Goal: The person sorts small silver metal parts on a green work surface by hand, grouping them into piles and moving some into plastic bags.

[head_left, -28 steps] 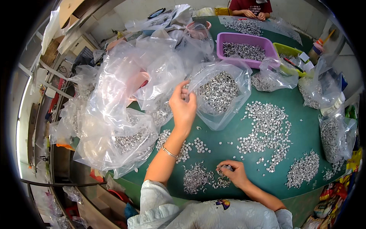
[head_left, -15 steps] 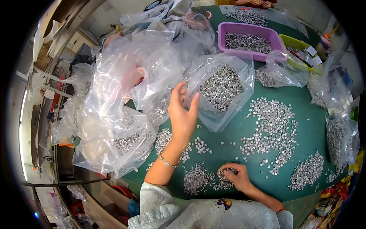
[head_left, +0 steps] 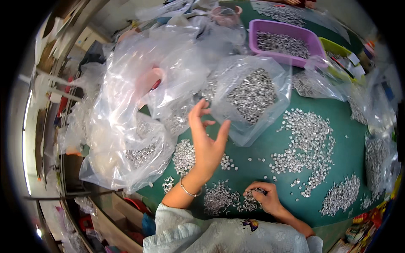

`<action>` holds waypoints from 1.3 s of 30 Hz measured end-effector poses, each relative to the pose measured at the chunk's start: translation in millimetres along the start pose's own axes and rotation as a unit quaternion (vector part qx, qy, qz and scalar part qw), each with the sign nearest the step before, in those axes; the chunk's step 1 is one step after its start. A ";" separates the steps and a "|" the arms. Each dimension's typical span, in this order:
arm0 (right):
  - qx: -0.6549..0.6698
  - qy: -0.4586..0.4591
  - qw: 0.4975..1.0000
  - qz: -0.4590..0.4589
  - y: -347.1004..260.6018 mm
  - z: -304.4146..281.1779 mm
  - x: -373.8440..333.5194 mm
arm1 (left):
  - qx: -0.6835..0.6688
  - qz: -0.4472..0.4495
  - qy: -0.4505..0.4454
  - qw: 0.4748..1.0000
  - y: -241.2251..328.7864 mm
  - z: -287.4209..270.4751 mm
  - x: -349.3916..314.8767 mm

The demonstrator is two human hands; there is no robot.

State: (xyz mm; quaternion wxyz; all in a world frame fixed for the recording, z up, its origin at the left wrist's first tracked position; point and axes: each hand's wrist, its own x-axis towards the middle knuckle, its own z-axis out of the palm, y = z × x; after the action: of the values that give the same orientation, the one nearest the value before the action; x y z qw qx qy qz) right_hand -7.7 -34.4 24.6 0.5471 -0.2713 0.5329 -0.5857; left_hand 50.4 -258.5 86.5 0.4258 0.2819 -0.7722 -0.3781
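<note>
My left hand [head_left: 207,145] is raised over the table with its fingers apart and nothing between them. Beyond its fingertips lies a clear plastic bag [head_left: 276,113], spread open around a heap of small curved metal pieces [head_left: 253,95]. At the near edge, my right hand [head_left: 268,198] curls its fingers around some small curved metal pieces [head_left: 249,203], several of which spill onto the table beside it. Just left of them sits another loose pile of curved metal pieces [head_left: 220,198]. Small round metal pieces [head_left: 184,157] are partly hidden behind my left wrist.
Large clear bags [head_left: 122,97] crowd the left side. Round metal pieces [head_left: 306,147] are scattered at the right, with a curved-piece pile [head_left: 341,195] nearer. A purple basin [head_left: 252,36] and a green basin [head_left: 333,42] stand behind. At the far edge another person's hands [head_left: 297,2] show.
My left hand has drawn back a little from the open bag toward me, its fingers still spread. The right hand stays curled at the near pile. The whole view has shifted slightly.
</note>
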 end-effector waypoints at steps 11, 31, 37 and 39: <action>0.122 0.051 0.991 0.007 13.0 -2.1 -6.6 | -0.006 -0.058 0.013 0.998 21.4 -54.4 -68.9; 0.173 0.084 0.981 -0.005 8.5 0.6 -8.5 | 0.462 -0.147 -0.038 0.874 -50.2 -204.6 -87.4; 0.206 0.069 0.976 0.007 11.9 -0.3 -9.8 | 0.535 -0.109 -0.006 0.838 -81.0 -210.9 -74.8; 0.229 0.072 0.971 0.008 13.7 -2.5 -9.2 | 0.521 -0.120 -0.015 0.845 -68.1 -208.2 -78.7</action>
State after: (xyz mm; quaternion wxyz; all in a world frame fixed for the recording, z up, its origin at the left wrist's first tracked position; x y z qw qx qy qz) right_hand -2.8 -22.7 13.7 0.5595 -0.0919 0.4247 -0.7058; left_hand 277.0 -308.3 68.6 0.1561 0.5471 -0.8219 0.0279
